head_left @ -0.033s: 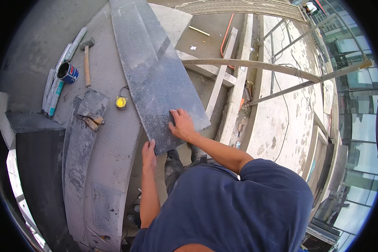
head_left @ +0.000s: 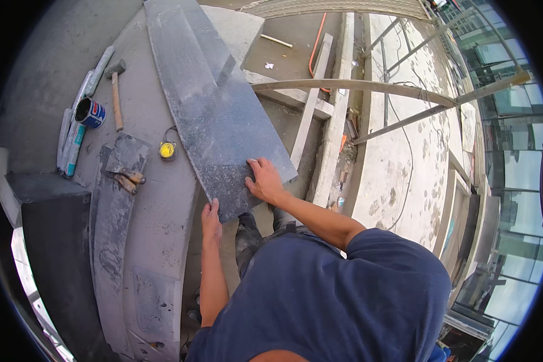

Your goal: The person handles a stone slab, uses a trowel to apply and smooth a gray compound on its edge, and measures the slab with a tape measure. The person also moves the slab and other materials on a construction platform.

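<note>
A long dark grey stone slab (head_left: pixel 223 133) stretches away from me, its near end just in front of my legs. My left hand (head_left: pixel 212 224) is closed on the slab's near left corner, thumb along the edge; the fingers under it are hidden. On top of the slab, near its close end, my right hand (head_left: pixel 265 183) lies with fingers apart, holding nothing. Left of the slab, a yellow tape measure (head_left: pixel 168 151) sits on the pale concrete ledge. Beyond it are two wooden-handled trowels (head_left: pixel 127 160) with grey blades, lying on a narrow dark strip of stone (head_left: pixel 110 241).
A mallet (head_left: pixel 116 96), a blue open can (head_left: pixel 90 113) and several sealant tubes (head_left: pixel 75 142) lie at the far left. A dark block (head_left: pixel 57 241) stands at the left. Metal rails (head_left: pixel 356 86) and a timber beam (head_left: pixel 312 108) cross the right side, near an orange hose (head_left: pixel 315 51).
The surroundings have shifted slightly leftward in the view. Both hands keep nearly the same places on the slab.
</note>
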Motion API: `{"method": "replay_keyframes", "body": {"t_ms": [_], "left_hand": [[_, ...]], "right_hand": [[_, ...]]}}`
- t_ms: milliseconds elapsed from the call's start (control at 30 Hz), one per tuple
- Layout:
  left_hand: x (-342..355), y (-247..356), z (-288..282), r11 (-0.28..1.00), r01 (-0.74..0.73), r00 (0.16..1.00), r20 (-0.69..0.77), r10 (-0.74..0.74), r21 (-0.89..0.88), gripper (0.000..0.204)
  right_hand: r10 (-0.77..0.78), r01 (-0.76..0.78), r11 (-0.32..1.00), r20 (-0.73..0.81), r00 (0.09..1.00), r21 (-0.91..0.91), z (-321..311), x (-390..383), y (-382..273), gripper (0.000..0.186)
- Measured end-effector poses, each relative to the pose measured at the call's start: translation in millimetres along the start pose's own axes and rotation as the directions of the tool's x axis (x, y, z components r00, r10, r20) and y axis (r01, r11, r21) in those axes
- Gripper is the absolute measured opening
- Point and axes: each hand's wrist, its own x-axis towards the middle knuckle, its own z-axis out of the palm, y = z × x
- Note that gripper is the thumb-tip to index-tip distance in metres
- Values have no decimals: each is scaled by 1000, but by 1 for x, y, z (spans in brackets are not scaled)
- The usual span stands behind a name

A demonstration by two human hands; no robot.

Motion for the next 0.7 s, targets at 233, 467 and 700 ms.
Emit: {"method": "replay_keyframes", "body": {"t_ms": [233,467,700], "left_hand": [[10,19,47,946,72,969,-248,9,317,51],[-45,38,96,975,11,990,-141,22,224,53],[-86,-29,204,947,102,984,-172,-50,306,51]], "right_hand": [[194,-250,874,172,966,417,15,-46,75,64],[85,-577,-205,602,794,791,-26,-81,89,52],[171,-291,-585,467,868,757,-84,-139,111,49]]}}
